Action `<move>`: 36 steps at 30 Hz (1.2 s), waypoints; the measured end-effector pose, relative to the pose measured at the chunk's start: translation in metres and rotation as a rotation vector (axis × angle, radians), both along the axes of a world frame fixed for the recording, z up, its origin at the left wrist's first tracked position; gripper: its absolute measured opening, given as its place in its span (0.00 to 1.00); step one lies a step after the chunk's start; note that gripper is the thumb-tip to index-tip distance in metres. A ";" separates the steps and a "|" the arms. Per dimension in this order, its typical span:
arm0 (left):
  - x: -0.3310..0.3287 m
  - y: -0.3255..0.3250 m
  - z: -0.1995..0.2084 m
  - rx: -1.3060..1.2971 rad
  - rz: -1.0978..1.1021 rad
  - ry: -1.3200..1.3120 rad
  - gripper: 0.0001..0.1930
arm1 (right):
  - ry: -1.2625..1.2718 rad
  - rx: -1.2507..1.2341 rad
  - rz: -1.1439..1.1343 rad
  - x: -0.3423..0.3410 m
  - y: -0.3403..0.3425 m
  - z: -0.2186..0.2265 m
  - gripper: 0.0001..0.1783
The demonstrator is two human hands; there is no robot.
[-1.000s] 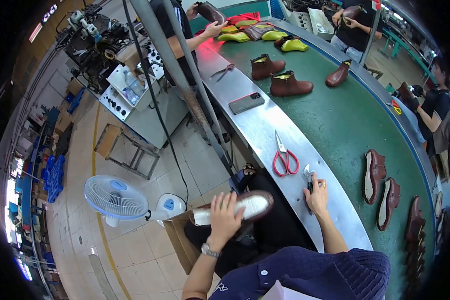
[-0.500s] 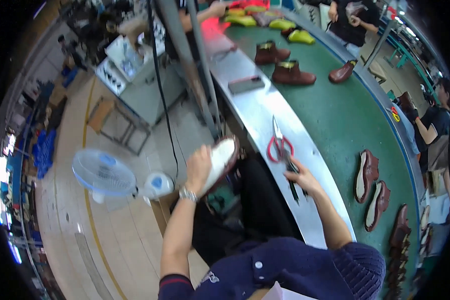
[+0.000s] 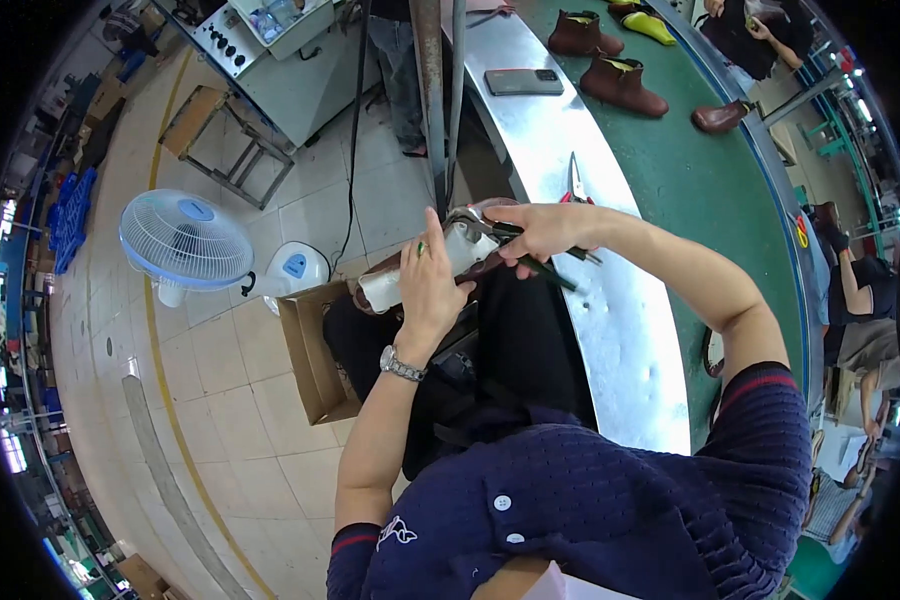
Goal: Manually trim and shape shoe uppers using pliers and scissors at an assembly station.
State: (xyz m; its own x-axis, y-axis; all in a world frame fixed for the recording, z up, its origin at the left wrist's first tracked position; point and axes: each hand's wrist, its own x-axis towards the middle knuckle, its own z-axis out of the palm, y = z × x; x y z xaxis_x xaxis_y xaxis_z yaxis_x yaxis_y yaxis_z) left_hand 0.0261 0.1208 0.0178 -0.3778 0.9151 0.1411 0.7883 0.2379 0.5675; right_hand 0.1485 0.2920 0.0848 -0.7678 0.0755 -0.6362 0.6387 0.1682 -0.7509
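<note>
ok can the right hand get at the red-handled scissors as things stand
Probably not while the right hand holds dark-handled pliers at the shoe, though the scissors lie close by on the metal ledge.

Left hand [image 3: 432,288] partly spread; right hand [image 3: 547,232] curled, turned leftward.

There is room over the worktop [image 3: 550,140] between phone [image 3: 523,82] and scissors [image 3: 574,180], handles seemingly partly behind the right forearm [image 3: 660,240]; a post [image 3: 430,90] obstructs leftward.
</note>
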 end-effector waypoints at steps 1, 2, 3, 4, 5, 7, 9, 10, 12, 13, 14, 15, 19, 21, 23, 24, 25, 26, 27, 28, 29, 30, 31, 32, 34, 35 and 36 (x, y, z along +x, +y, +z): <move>0.001 -0.003 0.003 -0.004 0.042 -0.028 0.55 | 0.016 0.023 -0.039 0.002 -0.010 -0.003 0.33; 0.000 -0.005 -0.003 -0.013 0.045 -0.031 0.55 | 0.032 0.045 -0.078 0.005 -0.021 -0.006 0.33; -0.001 -0.006 -0.009 0.045 0.035 0.038 0.53 | 0.101 0.261 -0.069 0.013 -0.035 -0.013 0.32; 0.002 -0.002 -0.012 0.112 0.011 0.101 0.51 | 0.223 0.461 -0.072 0.025 -0.041 -0.029 0.33; 0.002 -0.001 -0.012 0.109 0.013 0.099 0.51 | 0.277 0.534 -0.077 0.031 -0.047 -0.036 0.33; 0.003 -0.004 -0.010 0.140 -0.013 0.086 0.46 | 0.329 0.606 -0.087 0.039 -0.051 -0.043 0.32; 0.003 -0.006 -0.013 0.160 -0.022 0.108 0.46 | 0.418 0.641 -0.102 0.041 -0.050 -0.046 0.33; 0.002 -0.006 -0.015 0.183 -0.028 0.132 0.46 | 0.417 0.644 -0.105 0.041 -0.048 -0.044 0.33; -0.002 -0.009 -0.020 0.194 -0.057 0.171 0.45 | 0.326 0.657 0.029 0.037 -0.038 -0.033 0.32; -0.005 -0.010 -0.023 0.204 -0.077 0.214 0.44 | 0.238 0.783 0.165 0.032 -0.032 -0.016 0.31; -0.008 -0.010 -0.025 0.208 -0.069 0.214 0.44 | 0.148 0.906 0.302 0.025 -0.024 0.003 0.30; -0.009 -0.010 -0.026 0.217 -0.093 0.285 0.43 | 0.170 0.891 0.342 0.022 -0.013 0.013 0.30; -0.010 -0.010 -0.023 0.185 -0.131 0.370 0.40 | 0.494 0.713 -0.158 0.003 -0.024 0.032 0.32; -0.007 -0.005 -0.024 0.205 -0.150 0.368 0.40 | 0.439 0.823 -0.102 0.007 -0.026 -0.018 0.32; -0.011 -0.008 -0.029 0.215 -0.169 0.374 0.40 | 0.259 0.889 -0.042 0.005 -0.033 -0.037 0.33; -0.013 -0.013 -0.031 0.210 -0.158 0.388 0.40 | 0.264 0.887 -0.037 0.001 -0.032 -0.026 0.33; -0.010 -0.015 -0.031 0.204 -0.143 0.398 0.40 | 0.276 0.799 -0.022 0.000 -0.029 -0.006 0.33; -0.011 -0.016 -0.032 0.201 -0.133 0.396 0.40 | 0.287 0.711 -0.007 -0.003 -0.026 0.009 0.34; -0.011 -0.012 -0.028 0.202 -0.126 0.377 0.39 | 0.258 0.662 -0.141 -0.005 -0.025 0.016 0.33; -0.010 -0.010 -0.025 0.202 -0.120 0.358 0.39 | 0.253 0.665 -0.140 -0.005 -0.026 0.012 0.33; -0.007 -0.008 -0.025 0.198 -0.093 0.370 0.39 | 0.310 0.732 -0.202 -0.003 -0.026 -0.001 0.32; -0.006 -0.005 -0.025 0.202 -0.098 0.371 0.39 | 0.370 0.800 -0.272 -0.002 -0.024 -0.021 0.31; -0.002 0.003 -0.025 0.223 -0.111 0.367 0.39 | 0.633 1.136 -0.130 0.011 -0.009 -0.071 0.33; -0.007 -0.004 -0.030 0.211 -0.100 0.368 0.39 | 0.639 1.121 -0.130 0.003 -0.014 -0.058 0.33; -0.012 -0.007 -0.031 0.213 -0.086 0.373 0.39 | 0.196 0.784 0.062 -0.006 -0.013 0.000 0.33; -0.011 -0.010 -0.031 0.213 -0.091 0.370 0.39 | 0.326 0.850 -0.017 -0.003 -0.016 0.000 0.32; -0.010 -0.010 -0.030 0.215 -0.086 0.370 0.39 | 0.327 0.852 -0.012 -0.003 -0.019 -0.003 0.32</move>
State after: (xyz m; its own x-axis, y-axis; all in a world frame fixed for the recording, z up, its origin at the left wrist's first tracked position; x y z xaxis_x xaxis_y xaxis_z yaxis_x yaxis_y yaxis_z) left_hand 0.0166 0.1108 -0.0120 -0.1895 0.8760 0.4434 0.9595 0.0694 0.2729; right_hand 0.1456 0.2729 0.0816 -0.8961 0.4294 -0.1126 0.4214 0.7434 -0.5193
